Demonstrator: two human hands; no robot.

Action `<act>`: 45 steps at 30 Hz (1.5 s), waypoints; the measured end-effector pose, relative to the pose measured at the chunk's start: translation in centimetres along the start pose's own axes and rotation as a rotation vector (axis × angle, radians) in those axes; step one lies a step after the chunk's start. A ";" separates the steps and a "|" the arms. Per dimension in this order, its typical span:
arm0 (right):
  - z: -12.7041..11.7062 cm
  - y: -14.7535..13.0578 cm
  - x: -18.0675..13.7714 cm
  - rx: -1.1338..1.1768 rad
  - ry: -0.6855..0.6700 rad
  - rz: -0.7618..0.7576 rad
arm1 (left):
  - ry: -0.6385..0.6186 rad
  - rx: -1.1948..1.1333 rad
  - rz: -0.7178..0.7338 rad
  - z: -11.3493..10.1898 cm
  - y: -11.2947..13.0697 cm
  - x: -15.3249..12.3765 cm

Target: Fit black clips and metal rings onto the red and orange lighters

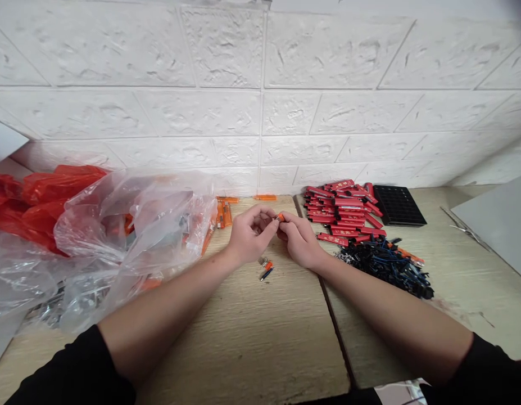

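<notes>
Over the middle of the table, both my hands meet at a small orange part with a metal-looking end [279, 217]. My left hand [254, 233] pinches it between thumb and fingers. My right hand [299, 236] grips its other side with closed fingertips. Fingers cover most of the part, so its full shape is hidden. Just below the hands lie a small orange and metal piece [266, 264] and a dark blue, pen-like small piece [266, 274]. Several translucent orange lighter-like bodies [223, 215] rest beyond my left hand.
Clear plastic bags [134, 225] and a red bag [66, 185] fill the left side. On the right are a pile of red printed casings [348, 208], a heap of black and blue small parts [386, 264], a black gridded tray [398, 205] and tweezers [465, 228]. A white brick-patterned wall [226, 112] stands behind.
</notes>
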State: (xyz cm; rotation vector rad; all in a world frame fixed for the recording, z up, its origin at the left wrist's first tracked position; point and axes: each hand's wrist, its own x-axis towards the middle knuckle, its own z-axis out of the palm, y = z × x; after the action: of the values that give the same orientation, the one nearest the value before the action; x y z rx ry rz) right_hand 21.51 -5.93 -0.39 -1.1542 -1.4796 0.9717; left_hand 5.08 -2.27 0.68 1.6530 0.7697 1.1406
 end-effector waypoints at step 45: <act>-0.7 -1.7 0.0 -0.168 -0.085 0.005 | -0.200 0.358 0.200 -0.3 -0.5 0.0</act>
State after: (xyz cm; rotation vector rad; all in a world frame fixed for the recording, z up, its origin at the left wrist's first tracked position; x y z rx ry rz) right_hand 21.86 -6.34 1.39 -1.2497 -1.6529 0.9236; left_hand 4.83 -1.99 0.21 2.1480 0.7212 0.9913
